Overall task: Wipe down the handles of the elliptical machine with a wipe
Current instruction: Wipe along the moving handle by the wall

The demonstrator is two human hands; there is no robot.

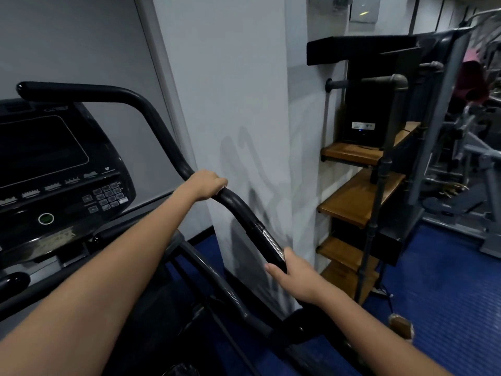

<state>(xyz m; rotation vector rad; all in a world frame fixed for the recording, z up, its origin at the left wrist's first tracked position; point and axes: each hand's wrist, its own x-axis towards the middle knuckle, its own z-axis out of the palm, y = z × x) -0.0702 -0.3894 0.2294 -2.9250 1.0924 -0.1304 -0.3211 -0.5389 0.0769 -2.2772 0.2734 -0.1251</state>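
You won't find any wording here that you can actually read. The console [54,169] of the elliptical machine carries a keypad [108,195] and a row of small program pictures, with a little heart sign [107,168] at the right end, but their captions are too small and blurred to make out. The white label [362,126] on the black box [371,112] on the shelf (with print on it) is just as illegible.
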